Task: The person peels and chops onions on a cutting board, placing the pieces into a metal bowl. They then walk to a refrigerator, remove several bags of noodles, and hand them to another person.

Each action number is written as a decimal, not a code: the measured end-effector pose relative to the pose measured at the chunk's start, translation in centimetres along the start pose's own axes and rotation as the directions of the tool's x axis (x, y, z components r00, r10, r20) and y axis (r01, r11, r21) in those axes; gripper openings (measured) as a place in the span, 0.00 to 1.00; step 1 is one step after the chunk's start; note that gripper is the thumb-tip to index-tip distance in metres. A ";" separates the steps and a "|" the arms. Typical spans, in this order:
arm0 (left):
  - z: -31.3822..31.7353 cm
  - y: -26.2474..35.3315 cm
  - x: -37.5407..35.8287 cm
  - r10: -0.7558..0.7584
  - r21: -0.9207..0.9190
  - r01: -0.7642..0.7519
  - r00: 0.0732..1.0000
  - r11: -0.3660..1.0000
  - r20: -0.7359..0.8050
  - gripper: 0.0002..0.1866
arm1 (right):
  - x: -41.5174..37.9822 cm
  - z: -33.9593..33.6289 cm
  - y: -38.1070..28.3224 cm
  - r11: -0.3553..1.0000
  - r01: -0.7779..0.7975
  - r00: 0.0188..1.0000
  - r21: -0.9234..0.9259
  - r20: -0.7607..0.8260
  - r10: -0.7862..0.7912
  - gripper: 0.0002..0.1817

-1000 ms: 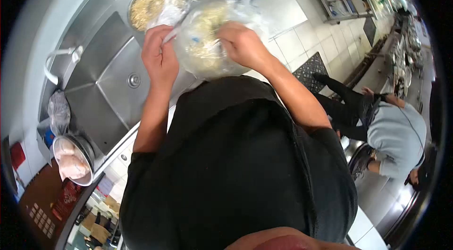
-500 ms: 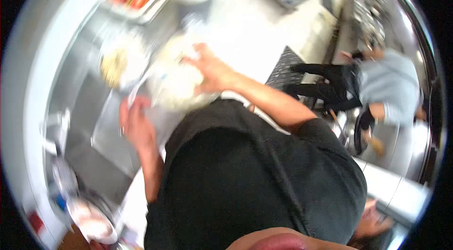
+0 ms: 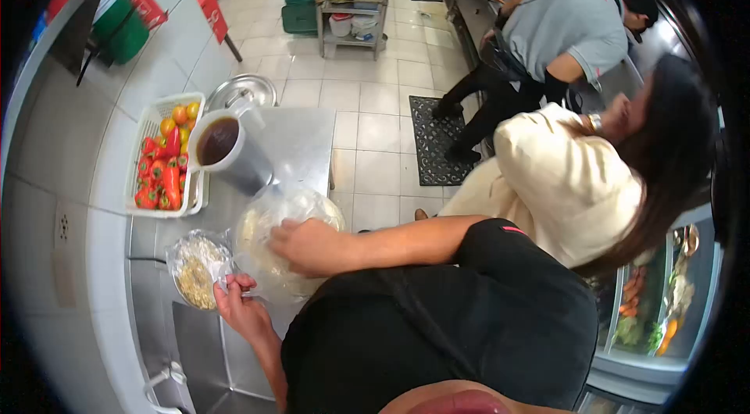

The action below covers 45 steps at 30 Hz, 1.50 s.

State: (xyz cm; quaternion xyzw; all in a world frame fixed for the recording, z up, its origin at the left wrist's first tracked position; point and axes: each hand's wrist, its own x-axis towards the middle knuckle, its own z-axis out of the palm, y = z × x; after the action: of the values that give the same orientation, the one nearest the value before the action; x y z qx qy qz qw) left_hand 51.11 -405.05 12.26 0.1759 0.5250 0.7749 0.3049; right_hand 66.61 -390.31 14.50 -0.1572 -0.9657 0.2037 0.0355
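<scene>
My left hand (image 3: 241, 311) pinches the edge of a clear plastic bag (image 3: 248, 262) between thumb and fingers. The bag lies open around a large mound of pale, shredded-looking food (image 3: 316, 215). Above this mound my right hand (image 3: 305, 246) is curled, its fingertips turned down and hidden; I cannot make out what they hold. Beside my left hand sits a bowl (image 3: 195, 269) of pale flaky and yellowish crumbly food, partly covered with plastic.
A tall jug (image 3: 242, 160) of dark liquid stands on the steel counter (image 3: 301, 137) behind the bag. Left of it is a white basket (image 3: 191, 207) of red peppers and tomatoes. A sink (image 3: 199, 344) lies below. A person in cream (image 3: 562, 172) stands close on my right; another in grey (image 3: 551, 19) works beyond.
The head view has swung up and the blur has lessened. My right hand's fingers were spread on the bag and are now curled. A person in cream now shows on the right.
</scene>
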 end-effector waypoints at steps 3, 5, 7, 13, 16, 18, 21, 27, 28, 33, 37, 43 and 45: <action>1.0 0.2 0.1 0.005 0.011 -0.006 0.998 1.000 0.064 0.01 | 2.4 2.1 -0.6 0.971 0.240 0.954 -0.004 -0.184 -0.236 0.20; 0.6 -0.2 0.5 0.014 -0.051 -0.008 0.994 0.999 0.106 0.01 | 3.8 3.5 0.3 0.938 0.322 0.889 -0.128 -0.301 -0.346 0.18; 0.2 -0.5 0.7 0.009 -0.097 0.003 0.992 0.995 0.126 0.02 | 3.7 4.5 1.3 0.931 0.329 0.890 -0.158 -0.277 -0.362 0.18; -0.1 -0.3 1.0 -0.079 -0.201 0.097 0.992 0.975 0.095 0.11 | -1.3 0.7 -0.7 0.654 0.353 0.935 0.669 -0.219 -0.280 0.17; -0.1 -0.5 1.2 -0.067 -0.157 0.083 0.992 0.984 0.108 0.17 | -2.8 0.2 -0.9 0.712 0.168 0.976 0.681 -0.015 -0.216 0.19; 0.0 -0.7 1.3 -0.061 -0.106 0.073 0.992 0.992 0.111 0.20 | -2.7 2.6 0.0 0.830 0.103 0.995 0.548 -0.060 -0.084 0.19; 0.3 -1.3 1.6 -0.057 -0.044 0.063 0.991 0.997 0.124 0.25 | -3.0 2.4 1.1 0.958 -0.052 0.998 0.283 0.057 0.038 0.16; 1.9 -1.2 0.9 -0.094 0.049 0.088 0.984 0.995 0.150 0.25 | -3.9 3.7 4.1 0.965 -0.232 0.965 0.124 0.154 0.212 0.12; 1.7 -1.7 0.9 -0.100 0.044 0.094 0.982 0.995 0.160 0.25 | -4.0 4.2 4.5 0.957 -0.265 0.960 0.122 0.131 0.249 0.13; 1.5 -2.7 0.3 -0.139 0.083 0.127 0.977 0.988 0.161 0.25 | -4.7 5.0 4.6 0.948 -0.225 0.949 0.224 -0.168 0.265 0.19; 0.8 -3.7 0.4 -0.149 0.071 0.140 0.977 0.988 0.154 0.26 | -3.2 5.4 4.5 0.964 0.097 0.946 0.248 -0.325 -0.012 0.14; 1.6 -3.6 -0.2 -0.161 0.106 0.147 0.978 0.983 0.132 0.26 | 0.1 8.6 6.5 0.943 0.188 0.877 0.274 -0.479 -0.036 0.13; 2.1 -3.6 -0.2 -0.161 0.112 0.148 0.980 0.983 0.113 0.26 | 0.1 8.6 6.6 0.954 0.097 0.896 0.285 -0.442 0.041 0.15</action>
State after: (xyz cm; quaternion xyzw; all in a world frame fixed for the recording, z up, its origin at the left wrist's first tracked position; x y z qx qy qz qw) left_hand 53.51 -402.75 9.77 0.1970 0.5566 0.7086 0.3863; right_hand 67.24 -387.84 3.94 -0.1779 -0.8922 0.3061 0.2805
